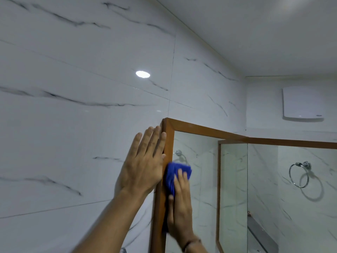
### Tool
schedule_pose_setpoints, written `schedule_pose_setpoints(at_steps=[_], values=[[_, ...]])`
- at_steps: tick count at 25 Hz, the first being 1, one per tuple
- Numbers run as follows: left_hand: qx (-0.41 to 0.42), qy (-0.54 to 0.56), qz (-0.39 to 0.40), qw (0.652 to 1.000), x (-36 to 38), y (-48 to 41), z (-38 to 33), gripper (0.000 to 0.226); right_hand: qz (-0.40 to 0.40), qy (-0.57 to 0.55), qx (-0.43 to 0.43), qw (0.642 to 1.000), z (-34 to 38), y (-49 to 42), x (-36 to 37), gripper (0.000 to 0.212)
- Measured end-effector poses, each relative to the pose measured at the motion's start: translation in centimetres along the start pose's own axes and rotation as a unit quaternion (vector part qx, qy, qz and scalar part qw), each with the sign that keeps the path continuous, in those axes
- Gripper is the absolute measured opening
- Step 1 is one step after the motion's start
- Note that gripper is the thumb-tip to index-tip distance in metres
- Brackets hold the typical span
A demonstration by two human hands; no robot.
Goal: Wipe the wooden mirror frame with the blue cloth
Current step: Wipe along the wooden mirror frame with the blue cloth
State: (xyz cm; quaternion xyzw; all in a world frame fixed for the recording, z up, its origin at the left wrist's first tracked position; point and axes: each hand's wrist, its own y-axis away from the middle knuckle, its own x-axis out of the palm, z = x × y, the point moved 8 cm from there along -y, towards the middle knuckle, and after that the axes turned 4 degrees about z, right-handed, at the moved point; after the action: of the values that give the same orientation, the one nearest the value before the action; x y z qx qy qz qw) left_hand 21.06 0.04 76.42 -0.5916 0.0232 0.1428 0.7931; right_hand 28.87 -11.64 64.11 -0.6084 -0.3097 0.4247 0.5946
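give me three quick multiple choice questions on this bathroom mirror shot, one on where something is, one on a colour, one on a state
1. Where is the cloth pressed?
A. on the left side of the mirror frame
B. on the frame's top rail
C. on the ceiling

2. What colour is the cloth?
A. white
B. blue
C. green

3. How is the left hand placed?
A. closed in a fist around the cloth
B. hanging from the towel ring
C. open and flat on the tiled wall beside the frame

Answers:
1. A, the right hand holds the cloth on the frame's left upright, below the top corner.
2. B, it is a strong blue against the brown wood.
3. C, its fingers are spread and straight, holding nothing.
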Motion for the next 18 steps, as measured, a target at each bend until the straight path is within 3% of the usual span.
schedule_pose_setpoints(at_steps=[3,5,9,12,18], values=[[-0.012,0.011,-0.012,1.000,0.2,-0.2,0.1,0.068,-0.015,-0.003,0.021,1.000,-0.2,-10.0,-1.7,0.059],[-0.011,0.008,-0.019,1.000,0.2,-0.2,0.0,0.068,-0.026,0.006,0.018,0.999,-0.7,-11.4,-1.4,0.058],[-0.005,0.007,-0.014,1.000,0.6,-0.1,0.2,0.070,-0.007,0.000,0.048,0.999,-1.8,-0.2,0.5,0.059],[-0.022,-0.001,-0.009,1.000,0.3,-0.2,0.1,0.070,0.032,0.027,0.018,0.999,-1.2,5.2,0.9,0.060],[-0.021,0.009,0.006,1.000,0.2,-0.1,0.0,0.070,-0.013,0.007,0.024,1.000,-0.2,-11.1,-1.6,0.058]])
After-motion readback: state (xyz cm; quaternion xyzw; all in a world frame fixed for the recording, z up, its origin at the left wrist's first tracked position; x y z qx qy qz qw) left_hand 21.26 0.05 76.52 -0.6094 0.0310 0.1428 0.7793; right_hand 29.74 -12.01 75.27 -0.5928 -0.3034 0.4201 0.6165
